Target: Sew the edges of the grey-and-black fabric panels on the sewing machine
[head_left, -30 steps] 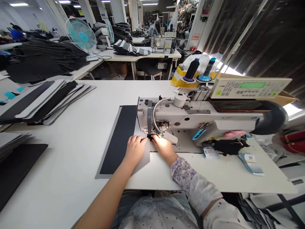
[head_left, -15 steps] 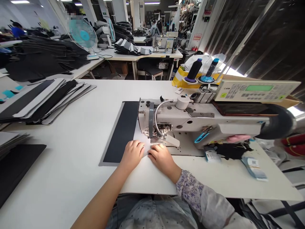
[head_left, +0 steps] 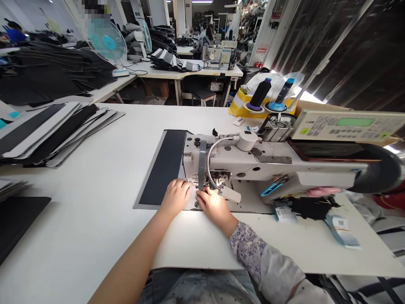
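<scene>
The left hand [head_left: 176, 196] lies on a dark panel [head_left: 166, 169]. The right hand [head_left: 216, 207] sits beside the sewing machine [head_left: 236, 158]'s lamp [head_left: 230, 194].

A dark, grey-edged panel [head_left: 163, 171] lies flat — partly hidden by the sewing machine [head_left: 242, 157].

A hand could slide along the white surface [head_left: 101, 185] through the wide stretch between the dark panel [head_left: 164, 169] and the pile of cut pieces [head_left: 60, 133] on the left. To the right the sewing machine [head_left: 218, 152] bars the way; below its arm a gap opens, hemmed in by the lamp head [head_left: 230, 194] on one side and the blue tool [head_left: 274, 185] and black scraps [head_left: 310, 207] on the other. Beyond rise two thread cones [head_left: 260, 93]. Between the left hand [head_left: 174, 196] and the right hand [head_left: 217, 207] lies only a narrow space.
</scene>
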Available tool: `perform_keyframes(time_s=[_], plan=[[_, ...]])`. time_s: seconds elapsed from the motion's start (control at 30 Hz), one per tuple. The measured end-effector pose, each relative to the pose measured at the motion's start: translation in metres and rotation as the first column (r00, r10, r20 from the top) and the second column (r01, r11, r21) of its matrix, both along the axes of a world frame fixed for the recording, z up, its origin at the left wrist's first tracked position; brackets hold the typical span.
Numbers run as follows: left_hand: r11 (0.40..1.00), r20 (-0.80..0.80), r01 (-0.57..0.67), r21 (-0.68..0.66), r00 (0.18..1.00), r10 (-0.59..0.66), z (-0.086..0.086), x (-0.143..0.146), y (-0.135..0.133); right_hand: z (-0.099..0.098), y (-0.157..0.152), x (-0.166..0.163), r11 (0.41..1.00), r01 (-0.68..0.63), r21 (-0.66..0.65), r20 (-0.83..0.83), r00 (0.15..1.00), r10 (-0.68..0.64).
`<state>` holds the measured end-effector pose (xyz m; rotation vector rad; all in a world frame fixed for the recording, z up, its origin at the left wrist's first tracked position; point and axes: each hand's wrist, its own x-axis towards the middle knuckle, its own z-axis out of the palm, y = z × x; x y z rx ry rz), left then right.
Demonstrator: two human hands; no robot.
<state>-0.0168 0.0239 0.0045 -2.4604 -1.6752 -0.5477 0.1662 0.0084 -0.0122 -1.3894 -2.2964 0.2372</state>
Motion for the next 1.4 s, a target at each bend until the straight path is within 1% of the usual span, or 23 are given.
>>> perform_keyframes(time_s=[0.2, 0.3, 0.37, 0.43, 0.47, 0.5, 0.53, 0.57, 0.6, 0.63, 0.67, 0.7, 0.73, 0.77, 0.83, 0.9, 0.93, 1.03, 1.17, 1.23, 1.3, 1.37, 1.4], plan=[[1.000, -0.030, -0.005, 0.015, 1.000, 0.005, -0.002, 0.002, 0.006, 0.009, 0.000, -0.003, 0.999, 0.024, -0.028, 0.074, 0.997, -0.022], [1.000, -0.025, -0.005, 0.011, 1.000, 0.005, -0.004, 0.003, 0.007, 0.012, -0.001, -0.002, 0.999, 0.020, -0.050, 0.048, 0.999, -0.017], [1.000, -0.021, -0.007, 0.010, 1.000, 0.007, -0.003, 0.003, 0.007, 0.013, -0.002, -0.003, 0.996, 0.013, -0.086, -0.041, 0.999, -0.017], [1.000, -0.021, -0.012, -0.001, 1.000, 0.012, -0.002, 0.002, 0.006, 0.015, -0.005, -0.005, 0.986, 0.015, -0.166, -0.231, 0.971, -0.053], [1.000, -0.023, -0.012, -0.011, 1.000, 0.012, -0.001, 0.001, 0.004, 0.016, -0.008, -0.005, 0.969, 0.015, -0.248, -0.357, 0.928, -0.106], [1.000, -0.029, -0.010, -0.022, 1.000, 0.009, 0.001, 0.000, 0.000, 0.018, -0.010, -0.006, 0.932, -0.003, -0.363, -0.482, 0.856, -0.185], [0.999, -0.038, -0.006, -0.032, 0.999, 0.005, 0.002, -0.001, -0.004, 0.020, -0.013, -0.006, 0.864, -0.054, -0.500, -0.580, 0.762, -0.288], [0.999, -0.053, -0.001, -0.042, 0.999, -0.002, 0.003, -0.003, -0.009, 0.023, -0.015, -0.005, 0.765, -0.137, -0.630, -0.629, 0.667, -0.398], [0.999, -0.070, 0.006, -0.051, 0.998, -0.009, 0.005, -0.003, -0.015, 0.025, -0.017, -0.003, 0.645, -0.241, -0.725, -0.634, 0.598, -0.491], [0.998, -0.089, 0.019, -0.065, 0.996, -0.025, 0.006, -0.003, -0.021, 0.028, -0.018, -0.001, 0.528, -0.341, -0.778, -0.618, 0.567, -0.545], [0.995, -0.109, 0.043, -0.084, 0.993, -0.052, 0.008, -0.001, -0.027, 0.030, -0.019, 0.001, 0.432, -0.410, -0.803, -0.595, 0.575, -0.562], [0.991, -0.127, 0.076, -0.110, 0.988, -0.090, 0.010, 0.002, -0.031, 0.032, -0.019, 0.004, 0.368, -0.436, -0.821, -0.570, 0.611, -0.549], [0.984, -0.143, 0.114, -0.138, 0.981, -0.134, 0.012, 0.005, -0.035, 0.033, -0.019, 0.005, 0.344, -0.425, -0.837, -0.547, 0.661, -0.515], [0.976, -0.156, 0.147, -0.161, 0.973, -0.172, 0.013, 0.010, -0.037, 0.034, -0.020, 0.007, 0.356, -0.389, -0.849, -0.523, 0.711, -0.470], [0.969, -0.174, 0.174, -0.173, 0.963, -0.204, 0.015, 0.018, -0.038, 0.036, -0.020, 0.008, 0.429, -0.291, -0.855, -0.464, 0.798, -0.384], [0.978, -0.160, 0.167, -0.125, 0.969, -0.186, 0.013, 0.024, -0.036, 0.038, -0.022, 0.007, 0.490, -0.222, -0.843, -0.409, 0.857, -0.315], [0.982, -0.138, 0.166, -0.092, 0.974, -0.177, 0.011, 0.024, -0.034, 0.039, -0.023, 0.006, 0.503, -0.202, -0.840, -0.383, 0.878, -0.287], [0.982, -0.056, 0.182, -0.046, 0.981, -0.185, 0.002, 0.020, -0.030, 0.041, -0.026, 0.004, 0.522, -0.172, -0.835, -0.334, 0.913, -0.234], [0.973, -0.025, 0.215, -0.081, 0.976, -0.217, -0.009, 0.013, -0.023, 0.042, -0.026, 0.003, 0.557, -0.165, -0.814, -0.317, 0.930, -0.188], [0.973, -0.012, 0.218, -0.082, 0.976, -0.219, -0.011, 0.013, -0.019, 0.041, -0.026, 0.004, 0.592, -0.142, -0.793, -0.284, 0.946, -0.154], [0.976, 0.023, 0.196, -0.091, 0.981, -0.195, -0.008, 0.014, -0.019, 0.040, -0.028, 0.005, 0.698, -0.081, -0.712, -0.216, 0.971, -0.107], [0.977, 0.068, 0.172, -0.122, 0.984, -0.165, -0.003, 0.016, -0.024, 0.039, -0.030, 0.006, 0.818, -0.010, -0.575, -0.128, 0.989, -0.077], [0.975, 0.088, 0.170, -0.144, 0.983, -0.159, 0.002, 0.016, -0.030, 0.038, -0.031, 0.007, 0.858, 0.018, -0.514, -0.089, 0.993, -0.074]])
